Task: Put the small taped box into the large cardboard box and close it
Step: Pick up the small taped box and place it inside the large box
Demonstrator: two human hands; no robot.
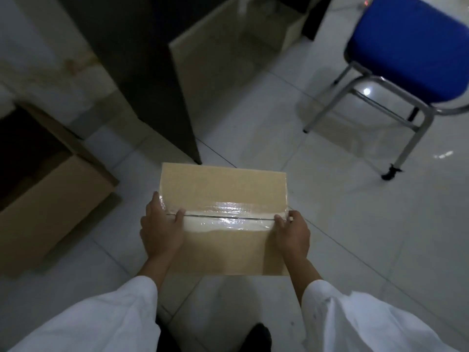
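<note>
A person holds the small taped box (pixel 223 199) in the air, right in the middle of the view, above the white tile floor (pixel 342 224). The left hand (pixel 161 229) grips the box's side at 9 o'clock, with the thumb lying on top next to the tape. The right hand (pixel 291 233) grips the other side at 3 o'clock, thumb on top too. A strip of shiny clear tape (pixel 228 215) runs across the top of the box from one thumb to the other, over the dark line where the flaps meet. Both arms wear white sleeves (pixel 101 321). The large cardboard box (pixel 50 204) sits on the floor at 9 o'clock from the small box, well apart from it. Its top is open and it looks dark inside. At 12 o'clock stands a dark panel (pixel 142 72) with a light board beside it. At 2 o'clock is a stool with a blue seat (pixel 411 47) and metal legs. A black shoe (pixel 258 336) peeks out at 6 o'clock.
</note>
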